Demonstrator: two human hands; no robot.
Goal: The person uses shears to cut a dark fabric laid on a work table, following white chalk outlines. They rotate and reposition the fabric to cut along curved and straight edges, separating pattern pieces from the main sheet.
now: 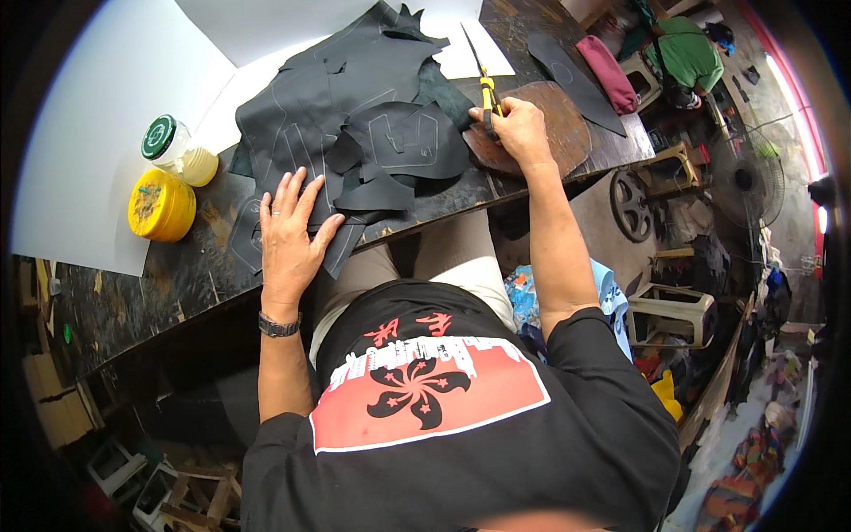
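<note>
My left hand lies flat, fingers stretched out, on black leather pieces at the table's near edge. Pale drawn outlines mark the leather. Several cut pieces overlap on it, among them a rounded piece with a shape traced in its middle. On the right, my right hand is closed around the yellow-and-black handles of a pair of scissors. Their long dark blades point away from me and look closed, clear of the leather. Beneath that hand is a worn brown board.
At left stand a yellow tub and a glass jar with a green lid. A pink pouch and another black leather piece lie far right. Beyond the dark table's right side are a stool, a fan and a person in green.
</note>
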